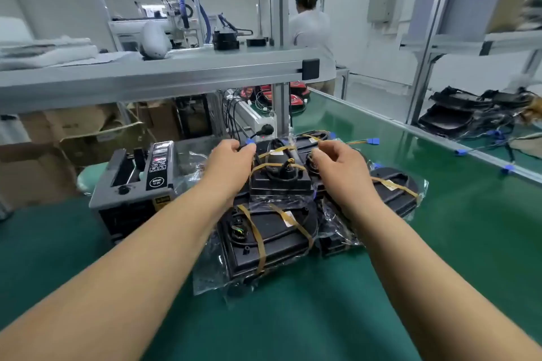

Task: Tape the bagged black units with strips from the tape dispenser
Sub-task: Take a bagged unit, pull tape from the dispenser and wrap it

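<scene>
Plainly, in the head view, both hands reach far out over a pile of bagged units on the mat (pixel 322 319). The left hand (pixel 234 157) curls its fingers over the far left corner of the top unit (pixel 278 180), by a blue plug (pixel 250 141), probably to steady bag and cable while a strip goes on. The right hand (pixel 340 163) draws thumb and forefinger together at that unit's far right; whether tape lies between them I cannot tell. Tan strips (pixel 258 239) cross the top unit, the near unit (pixel 275 246) and the right unit (pixel 393 189). The dispenser (pixel 135 179) stands just left of the pile, likely so that each strip is a short reach.
</scene>
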The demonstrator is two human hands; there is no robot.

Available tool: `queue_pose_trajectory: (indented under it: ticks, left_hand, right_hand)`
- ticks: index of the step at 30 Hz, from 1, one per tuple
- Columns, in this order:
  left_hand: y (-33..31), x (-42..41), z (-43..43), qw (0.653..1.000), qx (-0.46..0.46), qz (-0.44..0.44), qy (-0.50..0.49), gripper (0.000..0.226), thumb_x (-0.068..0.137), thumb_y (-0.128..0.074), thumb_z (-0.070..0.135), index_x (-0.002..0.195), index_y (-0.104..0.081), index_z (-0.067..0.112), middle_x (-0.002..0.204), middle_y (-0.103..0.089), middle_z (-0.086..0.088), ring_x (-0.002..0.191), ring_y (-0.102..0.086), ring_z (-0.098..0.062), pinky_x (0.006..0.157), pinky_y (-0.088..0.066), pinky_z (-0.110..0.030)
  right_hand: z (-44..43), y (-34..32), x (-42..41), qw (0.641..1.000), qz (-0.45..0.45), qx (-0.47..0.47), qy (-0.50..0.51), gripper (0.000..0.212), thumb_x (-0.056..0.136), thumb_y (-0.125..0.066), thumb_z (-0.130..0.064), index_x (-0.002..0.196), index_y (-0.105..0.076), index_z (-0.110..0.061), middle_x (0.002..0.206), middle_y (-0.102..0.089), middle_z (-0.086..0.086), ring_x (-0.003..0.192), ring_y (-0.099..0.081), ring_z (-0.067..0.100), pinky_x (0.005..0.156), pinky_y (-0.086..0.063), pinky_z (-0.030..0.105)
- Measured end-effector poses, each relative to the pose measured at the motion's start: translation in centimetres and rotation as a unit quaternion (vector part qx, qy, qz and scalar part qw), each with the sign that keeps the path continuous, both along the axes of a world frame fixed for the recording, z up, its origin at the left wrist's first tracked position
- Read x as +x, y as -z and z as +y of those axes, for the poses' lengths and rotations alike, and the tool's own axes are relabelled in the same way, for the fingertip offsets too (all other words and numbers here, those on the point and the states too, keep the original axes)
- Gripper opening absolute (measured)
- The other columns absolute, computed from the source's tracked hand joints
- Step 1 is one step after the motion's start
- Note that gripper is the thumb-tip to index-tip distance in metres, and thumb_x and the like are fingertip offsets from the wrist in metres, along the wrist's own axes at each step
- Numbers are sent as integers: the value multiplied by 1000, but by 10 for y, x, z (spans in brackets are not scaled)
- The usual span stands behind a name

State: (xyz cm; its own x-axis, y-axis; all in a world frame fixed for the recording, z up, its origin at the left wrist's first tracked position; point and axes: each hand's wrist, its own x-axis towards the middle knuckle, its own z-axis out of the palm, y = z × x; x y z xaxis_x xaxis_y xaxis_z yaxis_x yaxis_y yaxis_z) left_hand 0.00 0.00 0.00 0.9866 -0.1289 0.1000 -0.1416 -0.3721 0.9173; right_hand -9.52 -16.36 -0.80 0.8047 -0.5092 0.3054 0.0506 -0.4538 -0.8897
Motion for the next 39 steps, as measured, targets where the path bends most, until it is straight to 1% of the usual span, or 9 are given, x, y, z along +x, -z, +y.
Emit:
queue_pose_trajectory:
  ticks: [4,7,12,17,22,29,32,35,39]
  left_hand:
    - [8,13,-11,993,-57,100,-16,34,99,-53,31,70,-39,21,73,-36,5,70,-40,-18,76,-36,-32]
    - [18,19,-15,986,-61,152,-9,26,99,-52,38,92,-53,13,89,-53,-4,78,-50,-20,76,-44,-35]
    - [27,17,-18,982,-30,186,18,56,93,-57,51,127,-54,7,122,-62,-12,109,-59,-31,91,-49,-39]
    - [24,6,2,992,-82,95,23,38,92,-65,39,98,-67,2,98,-72,-12,91,-68,-29,92,-53,-49]
    - [13,-47,74,979,-178,14,102,39,86,-71,30,123,-60,31,107,-73,10,100,-69,-5,81,-53,-21]
    - [70,-140,165,951,-256,80,152,69,56,-91,29,120,-69,18,123,-69,1,119,-62,-13,93,-52,-22]
    - [91,-162,187,932,-275,141,186,87,42,-99,26,121,-67,6,121,-70,-4,118,-63,-17,86,-54,-23]
    - [86,-172,206,962,-202,103,154,43,70,-84,5,111,-73,5,114,-72,-15,120,-61,-31,97,-51,-40]
    - [44,-169,222,990,-127,-62,23,47,62,-79,29,107,-73,39,111,-73,7,106,-67,-6,85,-50,-13]
  right_hand:
    - [-4,6,31,995,99,15,11,30,99,-47,-33,98,-63,-8,90,-62,10,84,-58,29,68,-44,32]
    - [-3,13,49,987,161,13,6,31,98,-45,-32,79,-51,-9,74,-48,9,68,-43,24,60,-31,35]
    - [-1,25,59,974,217,62,-13,47,95,-55,-42,114,-65,-1,103,-65,12,91,-59,30,75,-47,36]
    - [11,22,37,977,100,178,-61,32,91,-69,-36,100,-70,-5,104,-72,17,91,-70,26,82,-59,45]
    - [50,24,-20,975,5,200,-97,61,64,-81,-56,115,-57,-33,112,-65,-7,98,-67,8,79,-51,21]
    - [104,30,-68,880,8,408,-243,84,42,-93,-42,118,-64,-19,107,-76,8,97,-74,26,77,-60,39]
    - [116,35,-84,863,63,399,-303,65,37,-90,-30,99,-78,-15,100,-76,18,89,-75,31,69,-60,35]
    - [129,37,-92,874,68,352,-328,62,32,-88,-24,93,-80,-17,88,-77,16,79,-76,26,60,-57,24]
    - [148,41,-93,901,79,255,-342,71,33,-86,-32,101,-76,-14,85,-78,8,78,-76,16,62,-53,17]
